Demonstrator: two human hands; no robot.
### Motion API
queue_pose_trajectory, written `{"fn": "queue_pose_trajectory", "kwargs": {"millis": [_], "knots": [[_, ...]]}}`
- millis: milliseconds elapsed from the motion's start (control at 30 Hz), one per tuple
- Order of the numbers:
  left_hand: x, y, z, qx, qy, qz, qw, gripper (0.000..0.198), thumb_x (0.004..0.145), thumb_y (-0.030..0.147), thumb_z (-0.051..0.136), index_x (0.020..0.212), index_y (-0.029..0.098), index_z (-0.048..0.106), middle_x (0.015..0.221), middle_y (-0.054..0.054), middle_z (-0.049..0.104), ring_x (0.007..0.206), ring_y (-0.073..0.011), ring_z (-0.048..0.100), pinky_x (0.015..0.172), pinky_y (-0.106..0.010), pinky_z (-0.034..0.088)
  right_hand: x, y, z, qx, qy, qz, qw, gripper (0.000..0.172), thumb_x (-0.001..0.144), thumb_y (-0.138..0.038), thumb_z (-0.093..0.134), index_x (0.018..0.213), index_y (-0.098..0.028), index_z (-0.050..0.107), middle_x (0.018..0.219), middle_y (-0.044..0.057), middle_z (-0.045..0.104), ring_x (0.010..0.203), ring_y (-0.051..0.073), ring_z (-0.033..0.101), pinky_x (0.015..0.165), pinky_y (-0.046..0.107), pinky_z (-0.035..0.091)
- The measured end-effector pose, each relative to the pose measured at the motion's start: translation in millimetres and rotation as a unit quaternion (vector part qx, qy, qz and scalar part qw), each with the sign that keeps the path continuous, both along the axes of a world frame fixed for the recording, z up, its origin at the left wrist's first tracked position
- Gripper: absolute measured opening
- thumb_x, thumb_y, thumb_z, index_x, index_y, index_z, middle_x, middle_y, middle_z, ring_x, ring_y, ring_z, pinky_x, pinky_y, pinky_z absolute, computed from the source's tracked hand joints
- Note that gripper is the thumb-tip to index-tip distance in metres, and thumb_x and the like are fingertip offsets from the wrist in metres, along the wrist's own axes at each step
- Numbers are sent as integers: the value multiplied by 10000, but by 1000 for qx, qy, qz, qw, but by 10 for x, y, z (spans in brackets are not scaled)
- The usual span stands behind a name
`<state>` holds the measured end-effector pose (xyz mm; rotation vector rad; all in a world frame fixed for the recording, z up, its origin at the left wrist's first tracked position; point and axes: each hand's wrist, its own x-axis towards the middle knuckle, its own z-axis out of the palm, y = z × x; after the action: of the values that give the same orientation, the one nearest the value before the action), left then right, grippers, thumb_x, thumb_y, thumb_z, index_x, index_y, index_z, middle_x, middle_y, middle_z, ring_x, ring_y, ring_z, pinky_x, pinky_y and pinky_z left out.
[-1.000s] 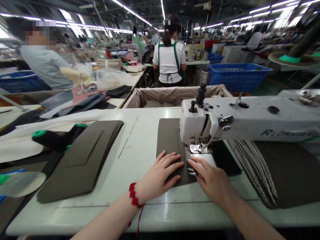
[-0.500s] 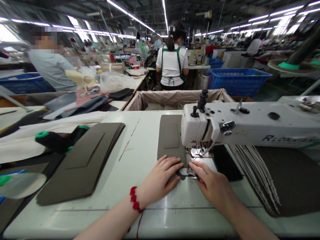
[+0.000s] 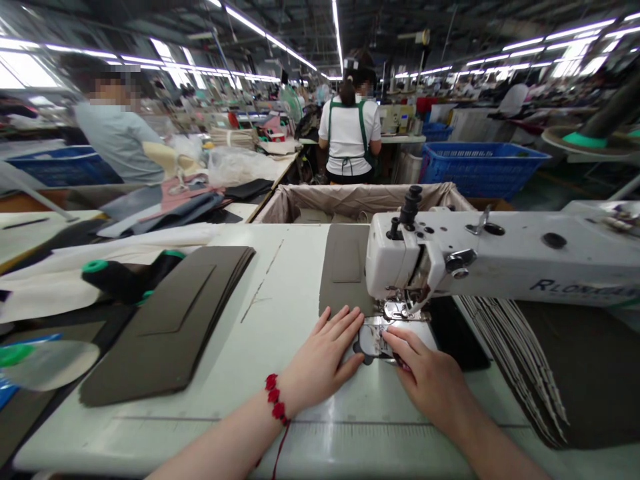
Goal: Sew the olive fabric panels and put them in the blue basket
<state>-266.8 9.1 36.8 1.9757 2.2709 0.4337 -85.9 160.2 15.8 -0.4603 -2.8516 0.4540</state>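
Note:
A dark olive fabric panel [image 3: 345, 257] with a rectangular outline lies on the pale table, its right side beside the head of a white sewing machine [image 3: 393, 257]. My left hand [image 3: 330, 357] rests flat, fingers stretched, the fingertips at the panel's near edge. At the shiny needle plate [image 3: 373, 339] is my right hand [image 3: 427, 373], index finger pointing forward and the other fingers curled under. Something small and dark shows beneath those curled fingers; its kind is hidden. The presser foot [image 3: 396, 310] sits just beyond the fingertips.
A stack of olive panels [image 3: 170, 327] lies left, near black thread cones [image 3: 113, 280]. More panels with pale edges [image 3: 520, 360] are fanned out right, behind a black flat pad [image 3: 457, 333]. A cloth-lined bin [image 3: 370, 195] adjoins the table's far edge. Two people work beyond.
The panel has slid away from me, baring more of the needle plate. My left hand stays flat near its edge; the right remains by the plate. The whole view has shifted slightly.

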Motion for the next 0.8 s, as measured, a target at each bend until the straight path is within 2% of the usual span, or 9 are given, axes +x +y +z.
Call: {"fn": "queue_pose_trajectory", "kwargs": {"millis": [800], "knots": [[-14,-6,-6,9,3,0,1000,647,958,416,481,1497,257,160,1535,-51,225,1420,-255,175,1172,-501,165,-7,0,-3,-2,3,1,1000,575,816,-53,445,1348,-272,447,1408,26,471,1110,184,590,875,328,526]]}}
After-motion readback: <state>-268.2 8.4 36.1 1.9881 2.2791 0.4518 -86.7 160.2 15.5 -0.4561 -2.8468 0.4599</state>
